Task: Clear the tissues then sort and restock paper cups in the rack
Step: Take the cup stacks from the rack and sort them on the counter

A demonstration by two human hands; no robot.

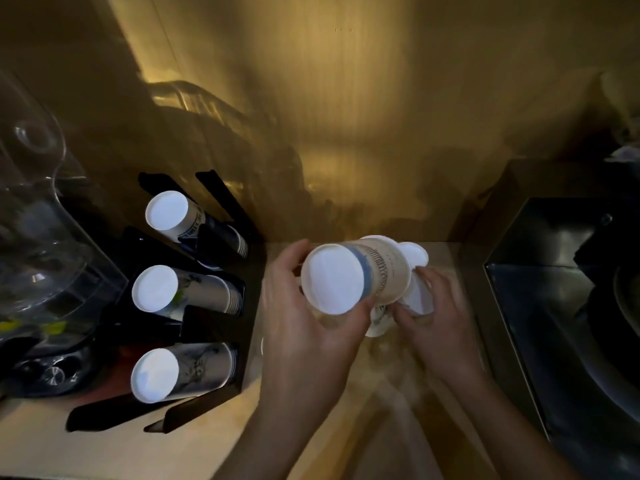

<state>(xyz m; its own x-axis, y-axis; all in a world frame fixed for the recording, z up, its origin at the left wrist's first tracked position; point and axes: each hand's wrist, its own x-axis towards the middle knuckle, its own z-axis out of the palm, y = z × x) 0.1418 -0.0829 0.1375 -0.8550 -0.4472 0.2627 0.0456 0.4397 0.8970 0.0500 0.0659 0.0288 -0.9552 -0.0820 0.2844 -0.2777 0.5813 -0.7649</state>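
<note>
My left hand grips a stack of upside-down paper cups, its white base towards me and a blue band around it. My right hand closes on another white cup lying just behind and under that stack. More cups stand on the counter behind them. To the left, a black cup rack holds three rows of cups: a far stack, a middle stack and a near stack, all with their white bases up.
A clear glass jug on a dark base stands at the far left. A dark metal box or sink fills the right side. A wooden wall rises behind the light wooden counter.
</note>
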